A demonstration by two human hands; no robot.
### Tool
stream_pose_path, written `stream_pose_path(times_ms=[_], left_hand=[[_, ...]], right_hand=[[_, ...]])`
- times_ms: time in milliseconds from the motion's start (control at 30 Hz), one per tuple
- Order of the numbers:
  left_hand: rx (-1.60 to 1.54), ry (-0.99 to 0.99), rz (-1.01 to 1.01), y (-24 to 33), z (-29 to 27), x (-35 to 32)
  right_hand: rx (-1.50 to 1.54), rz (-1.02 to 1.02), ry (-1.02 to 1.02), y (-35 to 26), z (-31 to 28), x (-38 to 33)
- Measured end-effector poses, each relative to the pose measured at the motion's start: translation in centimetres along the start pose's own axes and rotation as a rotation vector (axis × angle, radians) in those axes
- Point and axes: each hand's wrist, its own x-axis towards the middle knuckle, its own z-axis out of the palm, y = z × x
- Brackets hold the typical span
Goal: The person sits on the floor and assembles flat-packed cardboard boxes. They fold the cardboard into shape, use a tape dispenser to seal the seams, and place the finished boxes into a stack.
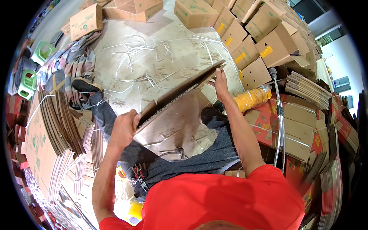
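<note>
Two hands on one flattened cardboard sheet (180, 94), held edge-on above the lap: left hand (123, 129) clamps its near end, right hand (221, 83) grips the far end. Two green stools (34, 67) sit left.

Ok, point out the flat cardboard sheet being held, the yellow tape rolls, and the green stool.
Flat cardboard sheet (180, 94), head view, middle of its corrugated edge.
Yellow tape rolls (251, 97), head view, middle of the wrapped stack.
Green stool (43, 51), head view, its top frame.

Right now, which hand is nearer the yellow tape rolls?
Right. The right hand grips the flat carton's far end, just left of the yellow tape rolls; the left hand holds its near end.
</note>
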Motion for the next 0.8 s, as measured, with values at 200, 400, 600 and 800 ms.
stream_pose_path(times_ms=[200,400,600,800], left_hand=[[0.15,0.003,0.03,-1.1,-1.0,1.8],[0.237,-0.099,0.052,-0.5,-1.7,1.6],[0.28,0.044,-0.091,-3.4,-3.1,2.0],[0.431,0.025,-0.195,-5.5,-0.2,4.6]], right_hand=[[-0.209,0.264,-0.039,-2.7,0.3,-0.4],[-0.316,0.251,-0.127,-2.9,0.2,-0.8],[-0.943,-0.217,-0.343,-4.5,-0.2,-1.0],[-1.356,-0.014,-0.476,-7.3,4.4,-4.5]])
